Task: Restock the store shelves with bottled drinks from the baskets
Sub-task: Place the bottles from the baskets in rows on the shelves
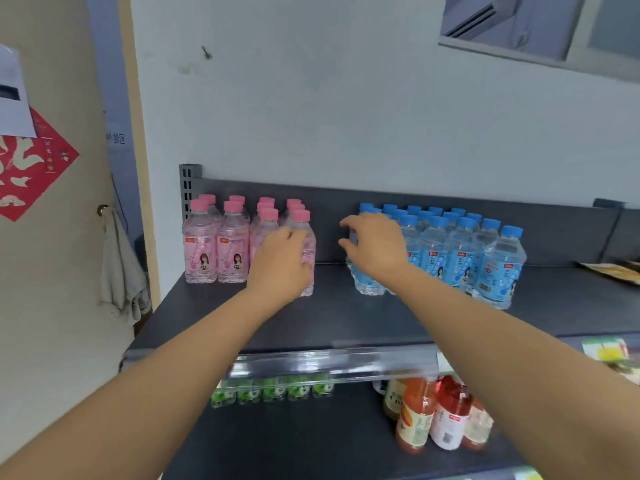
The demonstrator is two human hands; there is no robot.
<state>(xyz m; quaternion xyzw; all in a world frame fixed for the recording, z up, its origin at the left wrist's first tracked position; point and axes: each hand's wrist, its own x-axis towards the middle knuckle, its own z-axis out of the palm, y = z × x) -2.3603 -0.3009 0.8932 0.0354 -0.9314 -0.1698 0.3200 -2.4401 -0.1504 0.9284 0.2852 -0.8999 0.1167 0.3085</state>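
Now, L hand (pixel 282 261), arm stretched fwd, wraps front-right pink bottle (pixel 309 252), upright w/ cap up on top shelf (pixel 329 317), while R hand (pixel 375 247) curves loosely round leftmost blue bottle (pixel 365 282), also upright, grip unclear.

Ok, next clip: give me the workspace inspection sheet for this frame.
Surface: dark top shelf, with a gap between the two bottle groups.
Job's things: pink bottles left, blue bottles right, all upright; baskets not in view.
Clutter: flat packet at the shelf's right end.
Hands: left hand grips the front pink bottle; right hand is around the leftmost blue bottle, grip unclear.
Cables: nothing seen.
Surroundings: juice bottles on the lower shelf, cloth on the door handle, red decoration on the door.
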